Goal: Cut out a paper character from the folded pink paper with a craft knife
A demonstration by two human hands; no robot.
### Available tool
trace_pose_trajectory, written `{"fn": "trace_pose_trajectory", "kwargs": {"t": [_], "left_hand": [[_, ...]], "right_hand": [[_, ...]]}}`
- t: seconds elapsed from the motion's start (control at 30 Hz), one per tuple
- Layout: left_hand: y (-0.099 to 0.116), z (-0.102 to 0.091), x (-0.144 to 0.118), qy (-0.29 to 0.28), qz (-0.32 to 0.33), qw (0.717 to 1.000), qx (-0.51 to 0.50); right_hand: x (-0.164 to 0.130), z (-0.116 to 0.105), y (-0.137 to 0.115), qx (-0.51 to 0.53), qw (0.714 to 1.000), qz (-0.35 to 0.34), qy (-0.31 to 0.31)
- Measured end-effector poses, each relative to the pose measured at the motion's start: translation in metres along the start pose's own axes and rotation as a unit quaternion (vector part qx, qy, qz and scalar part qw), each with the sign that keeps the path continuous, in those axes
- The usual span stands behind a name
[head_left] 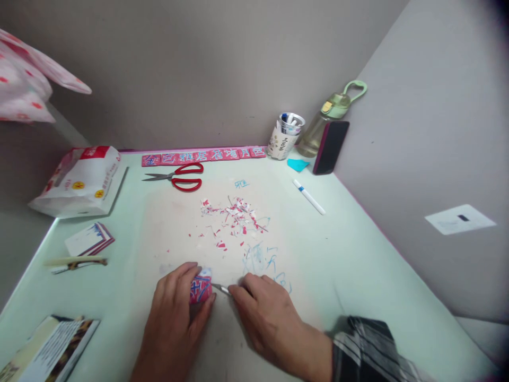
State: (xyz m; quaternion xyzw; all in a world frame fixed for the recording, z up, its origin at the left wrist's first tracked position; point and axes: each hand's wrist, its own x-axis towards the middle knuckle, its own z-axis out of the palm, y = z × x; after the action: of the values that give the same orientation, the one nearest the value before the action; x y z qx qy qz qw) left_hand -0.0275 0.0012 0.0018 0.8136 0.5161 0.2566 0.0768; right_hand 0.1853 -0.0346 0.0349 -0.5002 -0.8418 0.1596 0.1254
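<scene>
Between the thumb and fingers of my left hand point(175, 302) sits a small pink block with blue-lined characters point(203, 289), near the front of the table. My right hand point(266, 313) is closed around a thin craft knife point(222, 289). Its pointed blade reaches to the block's right edge; whether it touches is too fine to tell. Beyond both hands lies a scatter of pink and white shavings point(238, 212). A row of similar pink carved blocks point(202, 156) lines the back edge.
Red-handled scissors point(186, 178) lie at the back. On the left are a paper bag point(83, 180), cards point(89, 240) and a packet point(51, 350). A pen jar point(283, 140), a green bottle point(318, 130), a leaning phone point(332, 147) and a white marker point(309, 197) are at right.
</scene>
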Motion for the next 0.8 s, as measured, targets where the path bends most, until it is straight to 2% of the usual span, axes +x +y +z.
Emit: {"fn": "trace_pose_trajectory", "kwargs": {"t": [0.37, 0.8], "left_hand": [[0.003, 0.001, 0.002, 0.003, -0.002, 1.0, 0.004], [-0.001, -0.004, 0.0, -0.013, -0.014, 1.0, 0.002]], "right_hand": [[0.004, 0.003, -0.003, -0.039, 0.999, -0.004, -0.003], [0.017, -0.013, 0.017, -0.062, 0.995, -0.081, -0.02]]}}
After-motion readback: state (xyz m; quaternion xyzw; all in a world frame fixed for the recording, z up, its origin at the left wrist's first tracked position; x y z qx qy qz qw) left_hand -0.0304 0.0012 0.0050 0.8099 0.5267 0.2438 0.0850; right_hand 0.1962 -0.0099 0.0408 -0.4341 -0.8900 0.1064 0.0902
